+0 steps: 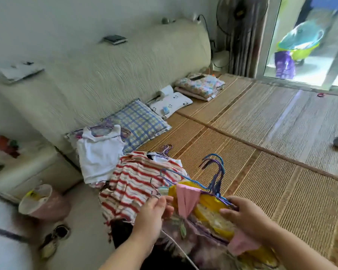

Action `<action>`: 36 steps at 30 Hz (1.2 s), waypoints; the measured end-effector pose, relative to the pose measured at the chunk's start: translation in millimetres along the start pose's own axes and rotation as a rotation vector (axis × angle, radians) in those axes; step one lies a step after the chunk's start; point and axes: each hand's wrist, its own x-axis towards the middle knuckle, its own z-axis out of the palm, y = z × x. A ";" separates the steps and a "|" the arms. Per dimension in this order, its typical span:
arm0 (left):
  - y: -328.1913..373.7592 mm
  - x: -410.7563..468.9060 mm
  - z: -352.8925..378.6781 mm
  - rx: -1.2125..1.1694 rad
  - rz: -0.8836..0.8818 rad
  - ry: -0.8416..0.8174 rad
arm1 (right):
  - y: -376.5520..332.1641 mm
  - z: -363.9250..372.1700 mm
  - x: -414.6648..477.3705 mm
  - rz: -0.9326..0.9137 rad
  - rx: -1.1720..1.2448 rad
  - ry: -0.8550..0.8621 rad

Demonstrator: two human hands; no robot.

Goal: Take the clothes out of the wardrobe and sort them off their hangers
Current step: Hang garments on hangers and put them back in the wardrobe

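We grip the hangers (215,172) on the bed mat (271,172) from both ends: left hand (156,210) pinches the left end, right hand (246,213) clasps the right. They lie crosswise, hooks pointing away, with the pink garment (186,199) nearer our left hand.

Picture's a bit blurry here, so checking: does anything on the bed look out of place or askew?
Nothing looks spilled or damaged. The hangers in the clothes pile are bunched with hooks crossing, and the striped shirt seems to droop over the edge of the bed toward the floor.
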 end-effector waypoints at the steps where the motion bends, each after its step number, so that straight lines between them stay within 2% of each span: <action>1: 6.5 -18.1 -15.3 -0.037 0.012 0.031 | -17.4 -2.0 -13.9 -0.035 -0.018 -0.018; 7: 42.5 -127.1 -90.9 -0.208 0.243 0.206 | -121.5 5.8 -98.5 -0.215 -0.147 -0.123; 11: 80.5 -204.1 -139.5 -0.316 0.420 0.319 | -203.1 19.9 -160.5 -0.381 -0.298 -0.136; 18: 158.1 -342.2 -225.5 -0.392 0.655 0.470 | -340.1 54.6 -264.9 -0.696 -0.322 -0.178; 21: 177.1 -392.0 -252.0 -0.366 0.720 0.600 | -383.5 80.4 -305.9 -0.807 -0.333 -0.233; 24: 184.9 -430.8 -278.4 -0.298 0.735 0.775 | -413.4 111.0 -341.3 -0.878 -0.335 -0.301; 30: 186.3 -481.4 -316.9 -0.188 0.666 0.894 | -441.8 174.4 -384.6 -1.006 -0.286 -0.472; 33: 180.3 -498.2 -333.3 0.010 0.629 1.130 | -453.7 200.8 -400.3 -1.050 -0.246 -0.527; 36: 174.8 -510.2 -348.7 0.030 0.614 1.230 | -464.8 218.7 -408.5 -1.021 -0.192 -0.635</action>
